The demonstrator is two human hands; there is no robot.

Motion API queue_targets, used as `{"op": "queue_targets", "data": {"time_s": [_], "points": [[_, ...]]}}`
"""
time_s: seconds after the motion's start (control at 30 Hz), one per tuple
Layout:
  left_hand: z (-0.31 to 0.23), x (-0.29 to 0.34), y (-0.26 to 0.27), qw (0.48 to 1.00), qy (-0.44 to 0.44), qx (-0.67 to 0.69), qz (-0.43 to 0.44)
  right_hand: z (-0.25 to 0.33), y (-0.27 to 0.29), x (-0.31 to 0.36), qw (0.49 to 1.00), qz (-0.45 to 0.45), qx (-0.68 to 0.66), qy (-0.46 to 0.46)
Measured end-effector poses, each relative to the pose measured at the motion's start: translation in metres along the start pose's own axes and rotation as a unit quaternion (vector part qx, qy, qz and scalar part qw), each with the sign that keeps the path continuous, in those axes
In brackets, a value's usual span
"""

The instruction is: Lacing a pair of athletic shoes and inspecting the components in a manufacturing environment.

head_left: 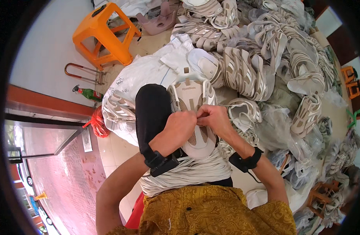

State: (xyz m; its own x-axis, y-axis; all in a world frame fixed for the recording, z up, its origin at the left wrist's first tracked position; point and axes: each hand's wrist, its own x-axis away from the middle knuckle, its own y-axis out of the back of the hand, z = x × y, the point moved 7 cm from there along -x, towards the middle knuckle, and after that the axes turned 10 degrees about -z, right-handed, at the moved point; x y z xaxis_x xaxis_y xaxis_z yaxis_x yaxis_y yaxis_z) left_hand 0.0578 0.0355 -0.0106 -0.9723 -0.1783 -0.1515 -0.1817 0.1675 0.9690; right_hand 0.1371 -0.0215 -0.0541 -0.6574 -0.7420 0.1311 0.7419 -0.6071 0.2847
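A beige and white shoe upper (198, 147) with brown mesh panels lies over my lap, its rounded toe end toward me. Over its middle, my left hand (182, 124) and my right hand (216, 120) meet with fingertips pinched together. What the fingers hold is too small and covered to make out. A thick bundle of white shoelaces (184, 174) rests across my lap, just below the upper. Beside the upper, on the left, is my black-clad knee (151, 107). Each wrist wears a black strap with a small box.
Piles of similar shoe uppers (246, 74) and clear plastic bags cover the floor ahead and right. A white woven sack (138, 74) lies ahead. An orange stool (103, 33), a green bottle (88, 94) and a red plastic bag (98, 122) stand left, near a doorway.
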Motion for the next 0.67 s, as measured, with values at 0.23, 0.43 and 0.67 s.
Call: {"op": "queue_targets", "data": {"time_s": [0.23, 0.43, 0.67], "points": [[-0.014, 0.009, 0.001, 0.988, -0.073, -0.134, -0.013, 0.015, -0.004, 0.001, 0.995, 0.009, 0.060, 0.083], [-0.009, 0.008, -0.006, 0.986, -0.074, -0.147, 0.003, 0.007, -0.006, -0.001, 0.998, 0.018, 0.012, 0.062], [0.019, 0.012, -0.005, 0.976, 0.128, 0.164, 0.068, 0.007, -0.005, 0.001, 0.999, 0.036, -0.007, 0.009]]}}
